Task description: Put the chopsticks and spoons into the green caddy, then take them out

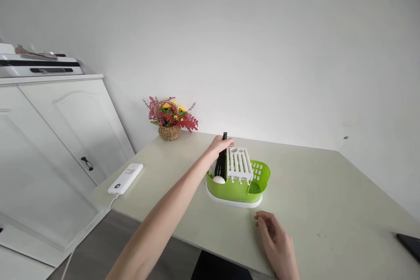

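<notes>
Black chopsticks (221, 164) stand on end at the left hand (220, 143), the nearer; its grip I cannot tell. The right hand (277, 239) half-curls, empty.

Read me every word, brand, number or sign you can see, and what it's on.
No text is legible.
White device with a cable: a few lines of small dark print and a dark round mark, too small to read.
Green rack: no lettering that I can see.
</notes>
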Demonstrator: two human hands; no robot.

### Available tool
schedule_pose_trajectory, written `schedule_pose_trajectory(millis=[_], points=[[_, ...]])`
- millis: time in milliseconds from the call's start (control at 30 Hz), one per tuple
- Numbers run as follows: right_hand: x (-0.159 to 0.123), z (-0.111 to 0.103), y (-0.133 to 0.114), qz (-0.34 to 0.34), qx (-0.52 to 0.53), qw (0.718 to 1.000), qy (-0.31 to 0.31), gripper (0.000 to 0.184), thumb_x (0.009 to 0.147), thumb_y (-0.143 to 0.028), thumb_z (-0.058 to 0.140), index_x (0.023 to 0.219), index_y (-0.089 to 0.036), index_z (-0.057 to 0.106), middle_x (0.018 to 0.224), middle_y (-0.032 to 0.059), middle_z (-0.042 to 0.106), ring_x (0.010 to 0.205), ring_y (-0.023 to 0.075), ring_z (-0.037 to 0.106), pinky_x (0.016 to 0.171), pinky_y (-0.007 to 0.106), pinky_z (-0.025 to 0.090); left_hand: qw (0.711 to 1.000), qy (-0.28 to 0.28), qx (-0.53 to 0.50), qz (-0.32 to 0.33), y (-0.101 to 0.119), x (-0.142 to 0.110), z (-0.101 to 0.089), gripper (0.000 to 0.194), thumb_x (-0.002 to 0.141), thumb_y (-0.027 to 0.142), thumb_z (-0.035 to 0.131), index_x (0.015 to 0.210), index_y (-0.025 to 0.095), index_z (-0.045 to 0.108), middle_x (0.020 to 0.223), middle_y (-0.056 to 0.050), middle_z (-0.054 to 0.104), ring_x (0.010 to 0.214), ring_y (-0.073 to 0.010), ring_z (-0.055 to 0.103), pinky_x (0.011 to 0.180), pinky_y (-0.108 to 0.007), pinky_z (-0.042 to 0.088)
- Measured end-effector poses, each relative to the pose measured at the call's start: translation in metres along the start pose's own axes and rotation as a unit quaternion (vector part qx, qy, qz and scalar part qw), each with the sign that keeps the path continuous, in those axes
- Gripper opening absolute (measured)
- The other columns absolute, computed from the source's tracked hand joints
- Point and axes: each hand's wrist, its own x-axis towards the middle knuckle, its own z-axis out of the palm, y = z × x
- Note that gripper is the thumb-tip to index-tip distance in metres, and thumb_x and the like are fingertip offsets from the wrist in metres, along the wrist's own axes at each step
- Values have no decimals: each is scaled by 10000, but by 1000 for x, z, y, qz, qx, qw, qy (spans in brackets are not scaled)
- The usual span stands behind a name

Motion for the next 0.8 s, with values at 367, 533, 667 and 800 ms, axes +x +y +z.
schedule_pose_trajectory(millis=[367,533,667,800], points=[[1,1,3,-23,4,1000,-1,444,921,-622,537,1010,-232,727,1051,107,799,888,242,769,703,279,585,996,-90,-18,12,2,-2,-11,282,1004,381,596,979,133,727,1059,-141,823,987,-226,764,818,-310,577],[3,-1,10,-19,-5,1000,-23,432,931,-611,541,1042,-237,726,1091,102,798,925,239,769,734,273,591,989,-108,-76,60,4,-5,-21,383,1068,446,530,976,119,707,1040,-178,817,939,-232,791,934,-370,582],[1,-3,6,-21,-17,999,-20,434,914,-618,552,1022,-241,738,1080,100,803,918,242,770,724,271,591,974,-110,-170,104,27,-12,-47,375,1101,391,476,1018,110,709,1111,-193,804,966,-233,794,1023,-417,569],[0,-4,3,-10,-20,1000,-14,456,869,-649,574,990,-247,751,1021,93,811,897,250,774,657,261,580,933,-56,-336,120,61,-17,-100,309,1095,229,439,1031,91,708,1179,-192,784,1040,-239,783,1012,-401,589]])
